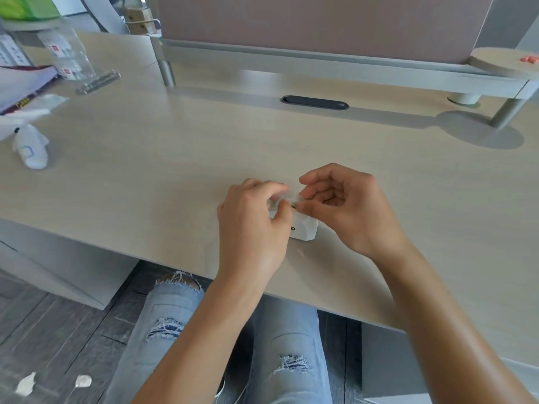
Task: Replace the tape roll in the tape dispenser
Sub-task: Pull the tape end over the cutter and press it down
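A small white tape dispenser (303, 227) lies on the light wooden desk (145, 176) near its front edge. My left hand (253, 225) covers its left end, thumb and fingers pinched at the top. My right hand (347, 205) is close on the right, its thumb and forefinger pinched on a clear strip or roll of tape (287, 199) just above the dispenser. Both hands meet over the tape. The fingers hide most of the tape, and I cannot tell whether it sits inside the dispenser.
At the far left are a white toy plane (30, 148), papers (20, 86) and a clear acrylic stand (73, 59). A dark cable slot (314, 102) sits mid-desk before a raised shelf (350, 67). A round shelf (501, 61) with orange bits is at the right.
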### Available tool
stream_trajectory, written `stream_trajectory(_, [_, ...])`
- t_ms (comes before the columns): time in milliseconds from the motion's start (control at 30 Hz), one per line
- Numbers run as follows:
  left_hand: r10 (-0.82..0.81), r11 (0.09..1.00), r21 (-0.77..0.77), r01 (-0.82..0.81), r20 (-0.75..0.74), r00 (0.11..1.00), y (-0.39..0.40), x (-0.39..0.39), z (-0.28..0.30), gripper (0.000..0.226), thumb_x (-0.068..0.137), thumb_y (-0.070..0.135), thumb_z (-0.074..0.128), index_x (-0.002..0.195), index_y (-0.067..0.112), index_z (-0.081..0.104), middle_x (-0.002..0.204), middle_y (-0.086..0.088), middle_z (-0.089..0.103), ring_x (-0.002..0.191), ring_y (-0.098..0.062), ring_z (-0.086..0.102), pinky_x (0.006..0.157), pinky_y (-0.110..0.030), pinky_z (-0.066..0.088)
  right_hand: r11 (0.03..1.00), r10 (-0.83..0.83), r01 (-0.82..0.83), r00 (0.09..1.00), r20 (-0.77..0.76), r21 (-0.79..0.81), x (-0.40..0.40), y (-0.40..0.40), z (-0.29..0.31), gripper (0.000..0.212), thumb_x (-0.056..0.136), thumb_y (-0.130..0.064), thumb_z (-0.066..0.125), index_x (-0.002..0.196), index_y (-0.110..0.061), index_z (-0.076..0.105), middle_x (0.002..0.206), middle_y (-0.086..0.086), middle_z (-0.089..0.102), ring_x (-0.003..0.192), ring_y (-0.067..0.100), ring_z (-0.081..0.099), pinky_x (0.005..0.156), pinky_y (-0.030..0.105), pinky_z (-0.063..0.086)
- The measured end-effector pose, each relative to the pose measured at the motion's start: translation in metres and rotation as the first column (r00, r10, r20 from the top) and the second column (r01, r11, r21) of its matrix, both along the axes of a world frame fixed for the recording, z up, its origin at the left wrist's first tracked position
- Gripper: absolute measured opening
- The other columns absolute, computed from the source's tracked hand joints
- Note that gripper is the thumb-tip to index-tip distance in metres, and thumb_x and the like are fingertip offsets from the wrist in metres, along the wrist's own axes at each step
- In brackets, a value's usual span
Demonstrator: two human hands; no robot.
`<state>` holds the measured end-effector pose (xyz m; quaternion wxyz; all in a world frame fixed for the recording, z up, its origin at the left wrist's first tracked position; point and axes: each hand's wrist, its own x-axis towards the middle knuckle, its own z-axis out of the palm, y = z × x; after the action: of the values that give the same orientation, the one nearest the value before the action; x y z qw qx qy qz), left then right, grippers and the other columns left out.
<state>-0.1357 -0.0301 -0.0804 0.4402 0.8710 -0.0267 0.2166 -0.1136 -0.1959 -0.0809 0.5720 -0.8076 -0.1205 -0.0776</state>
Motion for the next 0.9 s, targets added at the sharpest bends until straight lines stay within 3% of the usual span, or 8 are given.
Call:
stream_trajectory(100, [-0.003,0.999,0.042,0.005,-0.059,0.998,0.0,0.007,0.007,0.031,0.085,0.027,0.058,0.105,0.02,0.08,0.099,0.001,0.077,0.1,-0.025,0.071,0.091,-0.049,0.055,1.0,0.002,-0.002,1.0,0.002,0.008,0.001,-0.001,-0.002,0.027,0.083,-0.007,0.087,0.106,-0.014,0.075,0.092,0.006,0.078,0.081,0.027,0.073,0.079,0.032,0.062])
stream_trajectory(200, [-0.008,0.998,0.058,0.014,-0.108,0.994,0.0,0.013,0.011,0.019,0.086,0.023,0.065,0.095,0.025,0.082,0.094,0.003,0.076,0.094,-0.023,0.072,0.089,-0.047,0.056,1.0,0.005,-0.005,1.0,-0.003,0.014,0.001,-0.001,-0.002,0.027,0.082,-0.007,0.087,0.106,-0.013,0.075,0.092,0.007,0.078,0.083,0.028,0.074,0.081,0.035,0.062])
stream_trajectory(467, [0.021,0.998,0.068,-0.015,-0.091,0.996,0.002,0.012,0.015,0.013,0.086,0.018,0.073,0.091,0.026,0.083,0.09,0.006,0.081,0.086,-0.018,0.074,0.083,-0.04,0.059,1.0,0.005,-0.005,1.0,-0.003,0.015,0.001,-0.002,-0.002,0.028,0.082,-0.007,0.088,0.106,-0.013,0.075,0.092,0.007,0.078,0.082,0.027,0.073,0.077,0.028,0.061])
stream_trajectory(633, [0.027,0.994,0.105,-0.013,-0.133,0.991,-0.001,0.014,0.024,0.015,0.086,0.018,0.07,0.086,0.023,0.083,0.081,0.005,0.08,0.079,-0.021,0.074,0.072,-0.035,0.059,1.0,-0.014,0.014,1.0,-0.002,-0.01,0.0,-0.002,-0.001,0.028,0.082,-0.01,0.088,0.107,-0.014,0.075,0.092,0.004,0.078,0.08,0.024,0.073,0.075,0.028,0.06])
stream_trajectory(800, [0.044,0.988,0.155,-0.011,-0.215,0.976,0.001,0.018,0.035,0.015,0.084,0.014,0.071,0.08,0.022,0.083,0.061,0.011,0.065,0.069,-0.024,0.071,0.06,-0.029,0.055,0.999,-0.021,0.02,1.0,-0.001,-0.043,0.0,0.0,0.0,0.027,0.083,-0.012,0.088,0.106,-0.016,0.075,0.09,0.0,0.078,0.076,0.019,0.073,0.073,0.027,0.059])
stream_trajectory(900, [0.058,0.974,0.226,-0.008,-0.218,0.974,-0.001,0.017,0.04,0.015,0.084,0.014,0.069,0.081,0.021,0.082,0.071,0.002,0.074,0.072,-0.027,0.072,0.064,-0.034,0.059,0.998,-0.028,0.028,1.0,0.0,-0.053,0.0,0.001,0.0,0.027,0.083,-0.009,0.087,0.106,-0.017,0.075,0.09,0.001,0.078,0.08,0.023,0.073,0.075,0.032,0.06])
